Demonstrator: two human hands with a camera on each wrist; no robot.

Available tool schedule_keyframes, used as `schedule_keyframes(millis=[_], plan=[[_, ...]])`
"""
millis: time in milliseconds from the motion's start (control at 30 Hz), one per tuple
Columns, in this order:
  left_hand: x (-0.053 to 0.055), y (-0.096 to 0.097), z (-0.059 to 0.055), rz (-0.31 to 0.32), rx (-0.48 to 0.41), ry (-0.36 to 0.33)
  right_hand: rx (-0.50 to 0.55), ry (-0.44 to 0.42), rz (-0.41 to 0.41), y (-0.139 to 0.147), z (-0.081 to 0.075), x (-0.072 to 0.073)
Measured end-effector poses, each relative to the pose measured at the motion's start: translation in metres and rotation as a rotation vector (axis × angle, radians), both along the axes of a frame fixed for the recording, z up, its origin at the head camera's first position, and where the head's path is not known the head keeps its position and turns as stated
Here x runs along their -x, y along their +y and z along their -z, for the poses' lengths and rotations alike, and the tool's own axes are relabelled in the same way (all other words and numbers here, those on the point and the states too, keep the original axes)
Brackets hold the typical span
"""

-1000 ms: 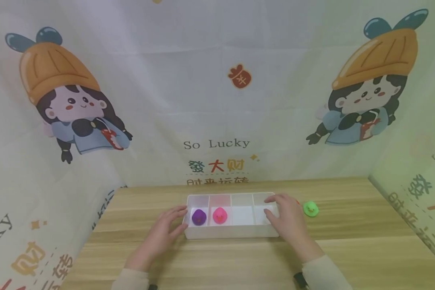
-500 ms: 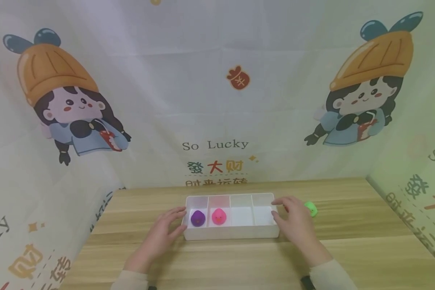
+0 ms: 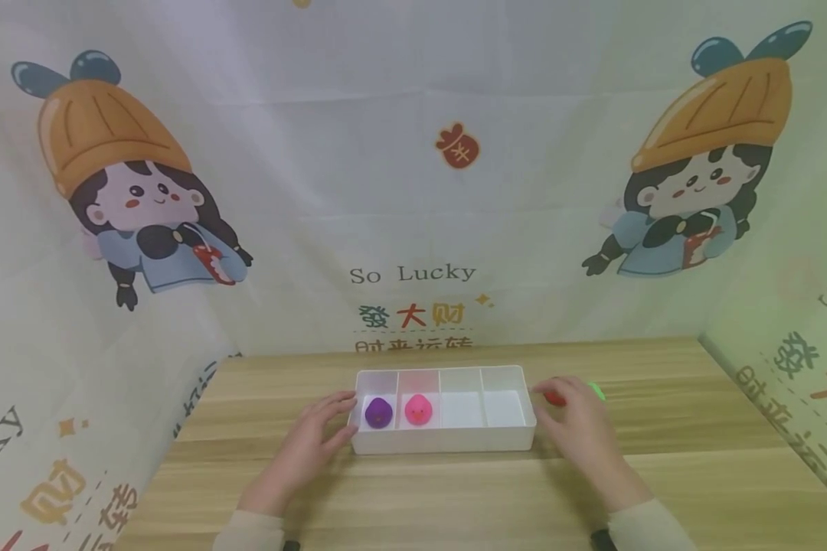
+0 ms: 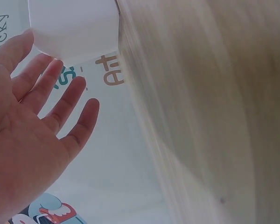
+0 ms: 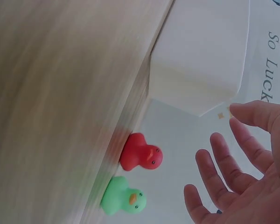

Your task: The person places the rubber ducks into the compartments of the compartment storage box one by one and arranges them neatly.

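Observation:
A white four-part box (image 3: 441,441) stands on the wooden table. Its leftmost compartment contains a purple toy duck (image 3: 378,413), and a pink toy duck (image 3: 418,410) sits in the one beside it. My left hand (image 3: 306,438) is at the box's left end, thumb and fingertips right at the rim, fingers loosely extended. Just off the right end is my right hand (image 3: 582,425), fingers spread and holding nothing. Beyond it, a red toy duck (image 5: 139,153) and a green toy duck (image 5: 122,196) sit on the table; in the head view the hand partly covers both.
The two right compartments of the box hold nothing. A printed cloth (image 3: 413,191) with cartoon figures hangs behind the table and along both sides. The wooden table (image 3: 427,505) extends in front of the box.
My right hand has shifted right, from over the rightmost compartment to beyond the box's end, and now overlaps the green duck. My left hand and the box have stayed in place.

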State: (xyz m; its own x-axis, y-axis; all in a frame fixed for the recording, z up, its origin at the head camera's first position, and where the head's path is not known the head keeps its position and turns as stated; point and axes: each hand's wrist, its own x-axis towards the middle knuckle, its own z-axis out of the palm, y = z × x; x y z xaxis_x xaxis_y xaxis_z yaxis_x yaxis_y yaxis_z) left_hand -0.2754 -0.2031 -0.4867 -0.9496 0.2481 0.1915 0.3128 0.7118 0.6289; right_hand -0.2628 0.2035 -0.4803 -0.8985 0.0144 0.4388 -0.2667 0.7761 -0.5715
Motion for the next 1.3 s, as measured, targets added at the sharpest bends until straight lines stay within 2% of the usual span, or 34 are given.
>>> schedule_keyframes(millis=[333,567,800,1300], plan=[[-0.002,0.0,-0.002,0.002,0.0,0.007,-0.026,-0.022,0.02,0.019,0.0,-0.002],[-0.001,0.0,-0.002,0.005,-0.004,0.019,-0.037,-0.083,0.022,0.032,0.002,0.0],[-0.002,0.0,-0.004,0.007,-0.02,-0.001,-0.096,-0.135,0.056,0.041,0.002,0.001],[-0.002,0.0,-0.003,-0.001,-0.009,0.006,-0.188,-0.139,0.047,0.067,0.008,0.012]])
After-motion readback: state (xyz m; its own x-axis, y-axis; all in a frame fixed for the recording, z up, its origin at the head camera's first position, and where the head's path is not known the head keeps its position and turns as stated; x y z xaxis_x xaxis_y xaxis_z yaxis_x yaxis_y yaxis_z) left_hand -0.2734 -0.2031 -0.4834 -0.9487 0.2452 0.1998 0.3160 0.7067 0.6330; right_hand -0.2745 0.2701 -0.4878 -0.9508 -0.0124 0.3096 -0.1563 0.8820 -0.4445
